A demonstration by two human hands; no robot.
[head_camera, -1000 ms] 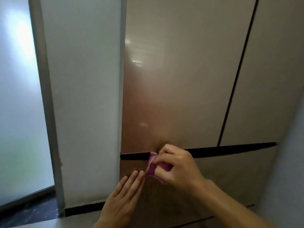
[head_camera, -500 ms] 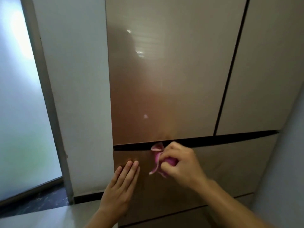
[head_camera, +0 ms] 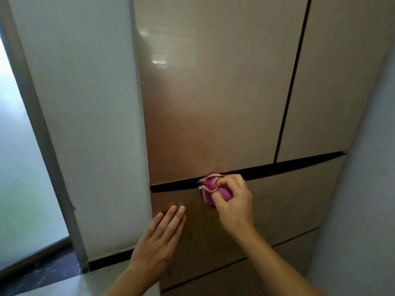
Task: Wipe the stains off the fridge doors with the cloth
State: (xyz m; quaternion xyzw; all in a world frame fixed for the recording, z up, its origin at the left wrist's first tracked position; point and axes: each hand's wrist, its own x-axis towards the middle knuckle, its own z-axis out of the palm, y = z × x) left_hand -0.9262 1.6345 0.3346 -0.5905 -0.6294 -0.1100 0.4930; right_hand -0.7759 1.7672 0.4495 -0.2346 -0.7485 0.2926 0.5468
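head view. one fridge (head_camera: 235,50) shows four fronts: two tall upper doors, the bronze door (head_camera: 213,114) at centre frame and the paler door (head_camera: 342,82) at upper right, and below them two drawers, the upper drawer front (head_camera: 295,199) and the lower drawer front (head_camera: 213,284). one pink cloth (head_camera: 210,185) sits bunched at lower centre, on the top edge of the upper drawer front, at the dark gap (head_camera: 175,186) under the bronze door. right hand (head_camera: 232,201): grip clamped on the cloth, fingers curled round it. left hand (head_camera: 159,238), lower centre-left: grip apart, fingers straight, flat on the upper drawer front, near the cloth, not touching it. one white wall panel (head_camera: 81,124) and one frosted glass pane (head_camera: 21,167) fill the left of the frame
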